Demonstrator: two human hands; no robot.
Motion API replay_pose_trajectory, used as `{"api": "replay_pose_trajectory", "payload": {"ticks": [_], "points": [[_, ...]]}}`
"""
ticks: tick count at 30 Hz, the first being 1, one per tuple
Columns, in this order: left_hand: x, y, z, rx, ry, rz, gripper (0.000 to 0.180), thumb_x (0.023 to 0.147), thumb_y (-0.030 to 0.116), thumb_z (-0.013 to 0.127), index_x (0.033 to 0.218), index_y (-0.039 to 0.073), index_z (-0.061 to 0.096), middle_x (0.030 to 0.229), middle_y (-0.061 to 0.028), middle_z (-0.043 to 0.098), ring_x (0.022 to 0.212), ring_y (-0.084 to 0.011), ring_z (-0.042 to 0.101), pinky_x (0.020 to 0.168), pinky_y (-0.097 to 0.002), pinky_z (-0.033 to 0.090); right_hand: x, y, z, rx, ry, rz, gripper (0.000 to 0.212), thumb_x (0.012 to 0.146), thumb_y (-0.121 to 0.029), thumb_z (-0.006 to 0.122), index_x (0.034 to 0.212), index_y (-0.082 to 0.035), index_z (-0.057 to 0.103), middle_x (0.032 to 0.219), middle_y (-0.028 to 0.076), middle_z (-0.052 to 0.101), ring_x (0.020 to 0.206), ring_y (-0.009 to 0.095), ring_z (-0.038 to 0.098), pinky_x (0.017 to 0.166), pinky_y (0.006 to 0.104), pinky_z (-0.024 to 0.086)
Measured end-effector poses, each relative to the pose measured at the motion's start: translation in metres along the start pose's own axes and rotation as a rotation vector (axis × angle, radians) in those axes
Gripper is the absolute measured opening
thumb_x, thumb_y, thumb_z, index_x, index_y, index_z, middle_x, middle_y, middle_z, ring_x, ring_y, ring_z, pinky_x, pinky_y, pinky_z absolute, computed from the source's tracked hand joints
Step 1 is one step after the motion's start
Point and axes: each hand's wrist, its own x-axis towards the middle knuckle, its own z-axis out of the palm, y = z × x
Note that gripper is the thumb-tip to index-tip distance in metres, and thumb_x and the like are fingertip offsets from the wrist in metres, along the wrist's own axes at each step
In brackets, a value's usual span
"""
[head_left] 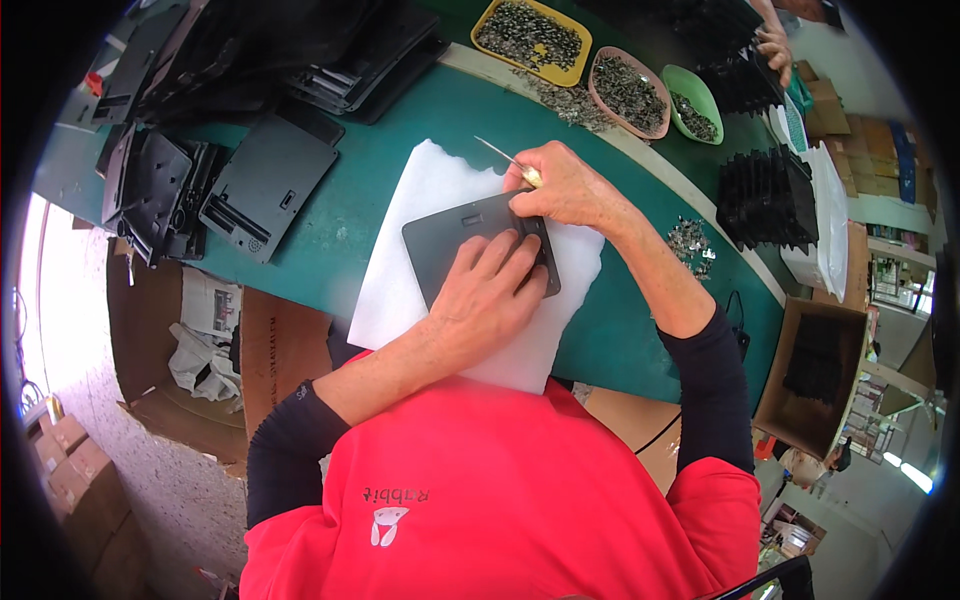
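Note:
A black plastic panel (pixel 436 243) with a small rectangular slot lies tilted on a white foam sheet (pixel 390 290) in front of me. My left hand (pixel 490 280) rests over its lower right part, fingers apart and slightly bent, pressing on the surface. At the panel's upper right corner, my right hand (pixel 565 190) is closed around a thin pointed tool like an awl (pixel 531 176). Its yellowish handle is mostly hidden in the fist, and the metal shaft points up and left, away from the panel. My right thumb touches the panel's edge.
Black panels (pixel 270 185) are stacked at the left. Yellow (pixel 530 42), pink (pixel 630 92) and green (pixel 692 105) trays hold small metal parts; loose metal parts (pixel 690 245) lie at right. Cardboard boxes (pixel 150 350) flank the green table (pixel 350 160). Another person's hand (pixel 774 50) shows at upper right.

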Motion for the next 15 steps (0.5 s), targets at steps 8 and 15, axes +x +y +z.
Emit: {"api": "replay_pose_trajectory", "payload": {"ticks": [8,15], "points": [[0.023,-0.021,-0.028,-0.004,0.066,-0.333,0.041,0.076,0.019,0.077,0.111,0.001,0.065,0.114,-0.0132,0.059,0.105,-0.0333,0.056,0.090,-0.0428,0.043,-0.043,0.016,0.015,-0.179,0.350,-0.085,0.029,0.087,-0.018,0.064,0.108,0.001,0.066,0.092,0.019,0.063,0.089,0.036,0.063,0.078,0.0399,0.050],[0.036,-0.041,-0.023,-0.058,-0.088,-0.428,0.036,0.080,0.021,0.077,0.109,0.001,0.068,0.095,-0.0128,0.061,0.090,-0.0304,0.058,0.080,-0.0402,0.048,-0.093,0.001,0.066,-0.386,0.462,-0.067,0.041,0.089,-0.006,0.058,0.130,-0.003,0.058,0.084,0.014,0.064,0.072,0.039,0.065,0.065,0.0430,0.056]]}}
